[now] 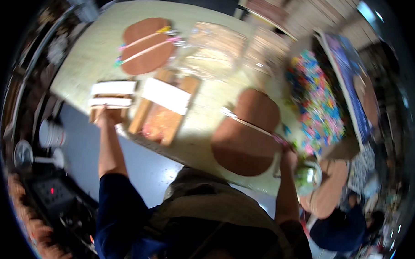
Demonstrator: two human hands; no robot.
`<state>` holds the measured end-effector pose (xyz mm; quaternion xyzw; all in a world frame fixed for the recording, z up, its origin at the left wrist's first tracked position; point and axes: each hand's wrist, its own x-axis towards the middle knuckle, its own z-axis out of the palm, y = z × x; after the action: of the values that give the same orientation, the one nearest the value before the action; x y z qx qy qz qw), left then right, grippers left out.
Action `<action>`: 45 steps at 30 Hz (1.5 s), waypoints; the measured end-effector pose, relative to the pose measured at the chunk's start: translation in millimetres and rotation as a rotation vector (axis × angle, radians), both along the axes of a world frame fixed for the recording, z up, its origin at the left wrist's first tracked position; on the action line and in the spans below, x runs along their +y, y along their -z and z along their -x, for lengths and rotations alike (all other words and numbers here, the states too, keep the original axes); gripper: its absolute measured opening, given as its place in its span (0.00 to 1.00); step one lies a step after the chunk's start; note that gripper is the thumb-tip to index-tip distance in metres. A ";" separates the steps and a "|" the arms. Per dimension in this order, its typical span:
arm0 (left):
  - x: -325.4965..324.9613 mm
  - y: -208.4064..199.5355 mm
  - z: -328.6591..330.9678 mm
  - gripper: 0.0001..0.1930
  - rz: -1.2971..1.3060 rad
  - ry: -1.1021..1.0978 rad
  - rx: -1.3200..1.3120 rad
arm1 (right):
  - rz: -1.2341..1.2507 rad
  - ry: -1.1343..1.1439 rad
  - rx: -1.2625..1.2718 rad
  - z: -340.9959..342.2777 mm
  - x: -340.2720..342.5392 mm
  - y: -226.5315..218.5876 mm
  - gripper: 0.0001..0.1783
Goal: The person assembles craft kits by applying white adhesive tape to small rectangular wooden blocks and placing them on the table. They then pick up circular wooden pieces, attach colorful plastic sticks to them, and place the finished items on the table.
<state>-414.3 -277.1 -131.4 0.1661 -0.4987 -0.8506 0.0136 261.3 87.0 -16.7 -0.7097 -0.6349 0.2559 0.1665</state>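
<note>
My left hand (105,118) reaches to the near edge of a small wooden rack (120,112) that carries white strips (110,102). Its fingertips are at the lower strip, but blur hides how they are bent. At the right, my right hand (287,156) has its fingers closed at the pink end of a thin pale stick (253,126). That stick lies across a brown fan-like board (244,151), narrowed at the middle, with a whitish tuft (227,113) at its other end. Blur obscures the exact grip.
A wooden frame (183,101) bears a white stack (167,95). Beyond lie another brown board (146,52) with two sticks and clear plastic packs (215,47). A box (344,150) holds colourful small pieces (315,106); a jar (308,176) stands nearby. Another person (339,230) is at lower right.
</note>
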 end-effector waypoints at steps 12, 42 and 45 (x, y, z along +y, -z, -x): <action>174.0 -157.3 -353.2 0.03 0.863 1.038 1.250 | 0.112 -0.010 0.627 -27.6 -14.7 -0.4 0.12; 227.7 -121.8 -423.6 0.03 0.549 1.249 1.439 | -0.343 -0.171 -0.394 -23.9 22.1 44.0 0.16; 226.2 -120.2 -421.9 0.03 0.546 1.230 1.439 | -0.335 -0.233 0.084 0.3 45.3 17.3 0.17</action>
<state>7.5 -50.9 -11.2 -0.6886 -0.5502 -0.4631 -0.0930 261.0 132.3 -34.0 -0.5824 -0.7390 0.1936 0.2778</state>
